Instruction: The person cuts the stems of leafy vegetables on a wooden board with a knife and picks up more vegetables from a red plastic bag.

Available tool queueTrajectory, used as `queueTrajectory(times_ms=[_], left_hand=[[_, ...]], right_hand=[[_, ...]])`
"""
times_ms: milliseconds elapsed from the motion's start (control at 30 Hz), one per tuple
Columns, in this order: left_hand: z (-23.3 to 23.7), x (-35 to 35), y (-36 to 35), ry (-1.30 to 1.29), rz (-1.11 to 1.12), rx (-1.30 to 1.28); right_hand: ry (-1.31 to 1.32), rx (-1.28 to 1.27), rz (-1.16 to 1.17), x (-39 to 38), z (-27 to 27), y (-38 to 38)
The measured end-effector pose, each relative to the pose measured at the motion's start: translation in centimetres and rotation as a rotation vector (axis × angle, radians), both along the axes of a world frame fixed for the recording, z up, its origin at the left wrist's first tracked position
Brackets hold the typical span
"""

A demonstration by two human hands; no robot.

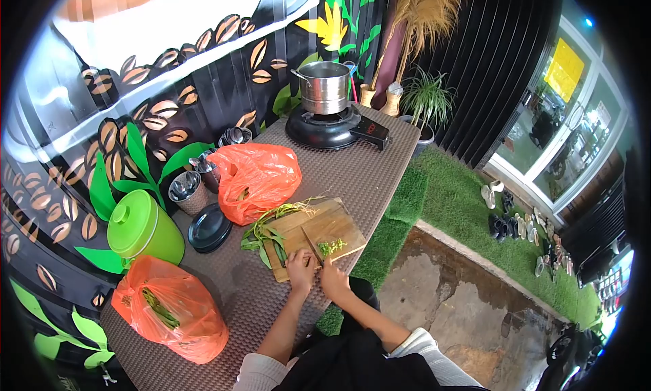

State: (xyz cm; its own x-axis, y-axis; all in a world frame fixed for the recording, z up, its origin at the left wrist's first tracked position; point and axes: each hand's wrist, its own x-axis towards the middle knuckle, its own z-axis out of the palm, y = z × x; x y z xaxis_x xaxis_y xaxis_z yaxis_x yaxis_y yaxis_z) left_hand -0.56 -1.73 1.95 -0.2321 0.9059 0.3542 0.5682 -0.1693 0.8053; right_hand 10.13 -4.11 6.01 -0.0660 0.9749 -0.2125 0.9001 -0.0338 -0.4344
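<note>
My right hand point(334, 281) is closed around the handle of a knife point(311, 242), whose blade points away from me over a wooden cutting board point(329, 221). Just left of the knife, my left hand point(300, 271) rests on the near part of the board with its fingers curled; whatever they hold is hidden. A small heap of chopped greens point(332, 247) lies right of the blade. Long leafy stems point(260, 236) spread along the board's left and far edges, partly hanging over onto the woven-top table point(244, 296).
Orange plastic bags point(261, 177) with greens stand behind the board and at front left point(196, 323). A green lidded bucket point(146, 231), dark plates point(209, 228) and metal cups point(188, 191) line the wall side. A steel pot point(324, 89) sits on a black portable stove point(325, 130) at the far end.
</note>
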Motion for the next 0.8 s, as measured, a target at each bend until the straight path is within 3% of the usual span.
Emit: queueTrajectory(times_ms=[300, 500, 600, 667, 800], left_hand=[[0.6, -0.3, 0.3, 0.034, -0.004, -0.051], [1.0, -1.2, 1.0, 0.054, -0.235, 0.028], [1.1, -1.7, 0.8, -0.111, -0.215, -0.036], [1.9, -2.0, 0.5, 0.256, -0.130, 0.051], [0.7, -1.3, -0.2, 0.310, -0.062, -0.051]], right_hand=[[0.033, 0.057, -0.041, 0.8, -0.2, 0.0], [0.064, 0.024, -0.067, 1.3, 0.1, 0.4], [0.081, 0.011, -0.051, 1.5, 0.2, 0.4], [0.080, 0.006, -0.059, 1.5, 0.1, 0.6], [0.076, -0.004, -0.033, 1.6, 0.4, 1.0]])
